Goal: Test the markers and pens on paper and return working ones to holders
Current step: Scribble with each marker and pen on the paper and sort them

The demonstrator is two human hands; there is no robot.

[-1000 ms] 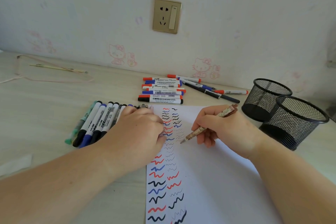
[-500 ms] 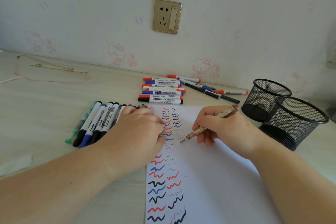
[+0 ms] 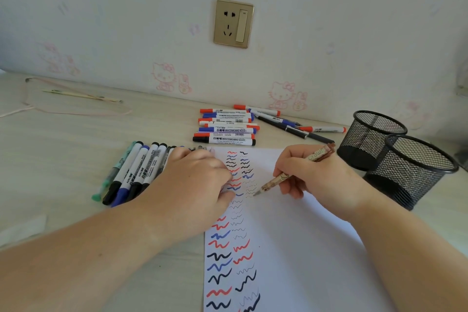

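A white sheet of paper lies in front of me, its left part filled with red, blue and black squiggles. My right hand holds a tan patterned pen with its tip touching the paper beside the squiggles. My left hand rests fingers curled on the paper's left edge, partly covering a row of markers. Two black mesh holders stand at the right, touching each other; nothing shows inside them.
A pile of whiteboard markers and a few dark pens lie near the wall behind the paper. A pink cord and thin sticks lie at the far left. A wall socket sits above the desk.
The pen tip has shifted very slightly on the paper. Both hands otherwise stay in place.
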